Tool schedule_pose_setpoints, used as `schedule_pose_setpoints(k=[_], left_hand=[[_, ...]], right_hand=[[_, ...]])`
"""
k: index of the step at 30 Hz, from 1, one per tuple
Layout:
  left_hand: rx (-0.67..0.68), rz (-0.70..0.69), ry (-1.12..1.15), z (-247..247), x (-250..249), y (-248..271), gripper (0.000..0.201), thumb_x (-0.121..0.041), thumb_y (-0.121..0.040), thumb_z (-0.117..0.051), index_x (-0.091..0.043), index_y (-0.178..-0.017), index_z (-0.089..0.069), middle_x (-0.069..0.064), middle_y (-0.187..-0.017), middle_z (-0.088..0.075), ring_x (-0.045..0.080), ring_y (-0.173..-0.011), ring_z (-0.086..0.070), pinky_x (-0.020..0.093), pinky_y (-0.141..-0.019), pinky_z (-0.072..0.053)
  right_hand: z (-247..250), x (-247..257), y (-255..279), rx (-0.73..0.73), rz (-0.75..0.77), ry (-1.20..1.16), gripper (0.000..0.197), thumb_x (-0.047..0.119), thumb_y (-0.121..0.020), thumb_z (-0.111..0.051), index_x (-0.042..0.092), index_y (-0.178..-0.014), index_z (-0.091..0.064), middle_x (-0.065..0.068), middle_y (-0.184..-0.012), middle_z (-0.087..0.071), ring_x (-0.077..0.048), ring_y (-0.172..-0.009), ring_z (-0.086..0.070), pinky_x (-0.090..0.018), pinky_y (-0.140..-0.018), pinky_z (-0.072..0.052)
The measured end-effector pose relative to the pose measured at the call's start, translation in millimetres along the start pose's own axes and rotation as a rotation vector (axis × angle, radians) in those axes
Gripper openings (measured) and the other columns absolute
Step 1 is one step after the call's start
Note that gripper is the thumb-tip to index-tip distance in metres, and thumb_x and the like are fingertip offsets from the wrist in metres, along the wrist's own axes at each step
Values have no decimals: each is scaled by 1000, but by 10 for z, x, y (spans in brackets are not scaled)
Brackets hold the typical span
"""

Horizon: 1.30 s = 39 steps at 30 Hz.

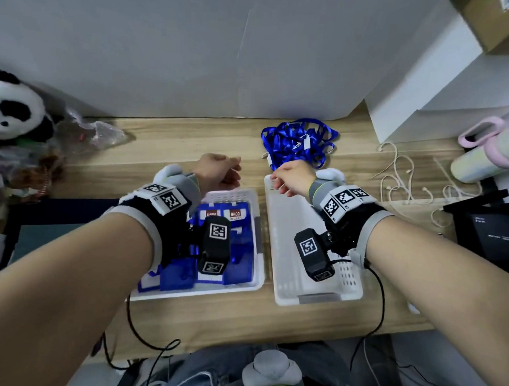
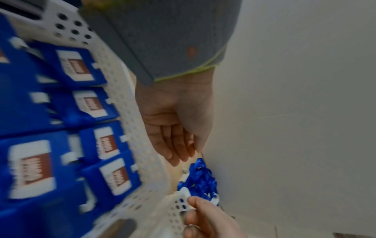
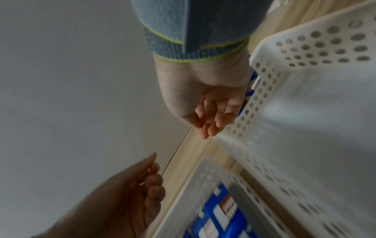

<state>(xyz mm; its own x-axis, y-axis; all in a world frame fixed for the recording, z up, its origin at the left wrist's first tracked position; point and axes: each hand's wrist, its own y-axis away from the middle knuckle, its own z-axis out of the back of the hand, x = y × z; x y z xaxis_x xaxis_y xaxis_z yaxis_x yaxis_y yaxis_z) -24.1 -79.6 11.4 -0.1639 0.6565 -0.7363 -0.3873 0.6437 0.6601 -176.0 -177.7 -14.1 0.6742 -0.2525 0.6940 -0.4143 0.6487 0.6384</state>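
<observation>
Two white perforated baskets stand side by side on the wooden desk. The left basket is full of blue card holders with red and white inserts. The right basket holds nothing. Behind it lies a tangled pile of blue lanyards. My left hand hovers past the left basket's far rim, fingers relaxed and empty. My right hand hangs loosely curled at the right basket's far left corner, holding nothing.
A panda plush and a crumpled plastic bag sit at the far left. White cords, a pastel bottle and a black box crowd the right side. A white panel closes the back.
</observation>
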Motion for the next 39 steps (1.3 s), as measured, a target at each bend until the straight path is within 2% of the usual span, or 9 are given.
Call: schedule_pose_setpoints(k=[5,9,12,15,17,20,29,34,39], left_hand=[[12,36,43,-297,-383,-330,15,-12,-97,-46,-4,-89,-55,8,-78,-55,20,-64,-58,20,-50,-53],[-25,118,-7,-506,-471,-585,22,-10,-96,-49,-4,-116,-52,10,-97,-55,18,-61,-60,24,-54,-55],[-45,168,-34,-598,-447,-711,30,-12,-95,-50,-4,-124,-51,15,-117,-53,19,-59,-60,28,-53,-56],[-42,234,-47,-702,-438,-881,38,-22,-95,-51,-9,-130,-47,12,-129,-47,24,-70,-59,38,-73,-56],[-27,259,-59,-752,-432,-970,42,-29,-95,-49,-17,-135,-42,9,-132,-44,27,-80,-60,39,-80,-55],[-16,299,-66,-808,-422,-1118,50,-37,-95,-48,-27,-141,-33,6,-142,-40,34,-100,-62,40,-81,-54],[86,329,193,-882,-419,-1282,50,-38,-95,-50,-34,-142,-31,5,-142,-40,42,-100,-63,47,-75,-55],[113,285,272,-962,-399,-1276,35,-24,-99,-44,-19,-133,-42,5,-110,-55,34,-93,-62,52,-81,-51],[88,210,278,-1000,-423,-1201,32,-15,-99,-42,-12,-130,-47,11,-103,-61,29,-90,-61,52,-85,-50]], right_hand=[[443,54,-348,-184,15,-16,27,7,-90,-50,15,-66,-57,-5,-62,-55,-11,-43,-46,-13,-35,-36],[753,33,-684,-316,-10,138,21,17,-91,-50,9,-75,-61,-16,-74,-59,-22,-66,-51,-35,-72,-51],[911,-19,-876,-310,-95,170,29,22,-88,-53,11,-63,-49,-9,-62,-47,-28,-66,-47,-30,-64,-44],[1018,-133,-1165,-318,-170,109,54,52,-78,-60,7,-107,-55,-12,-106,-63,-34,-102,-60,-40,-87,-52],[1064,-135,-1228,-334,-172,94,84,60,-74,-64,9,-136,-37,-10,-133,-52,-31,-121,-51,-42,-102,-43],[1123,-101,-1353,-283,-159,35,103,52,-73,-71,15,-149,-12,-7,-151,-30,-28,-138,-32,-40,-113,-30],[907,-92,-1396,-3,-79,188,90,50,-69,-76,33,-144,-28,3,-143,-42,-20,-129,-44,-38,-104,-42],[629,-61,-1306,199,-146,-51,73,24,-85,-67,31,-145,-26,1,-124,-59,-20,-103,-62,-40,-89,-52],[514,87,-1170,217,-100,-97,71,12,-87,-63,22,-146,-24,-11,-131,-56,-32,-114,-58,-49,-95,-49]])
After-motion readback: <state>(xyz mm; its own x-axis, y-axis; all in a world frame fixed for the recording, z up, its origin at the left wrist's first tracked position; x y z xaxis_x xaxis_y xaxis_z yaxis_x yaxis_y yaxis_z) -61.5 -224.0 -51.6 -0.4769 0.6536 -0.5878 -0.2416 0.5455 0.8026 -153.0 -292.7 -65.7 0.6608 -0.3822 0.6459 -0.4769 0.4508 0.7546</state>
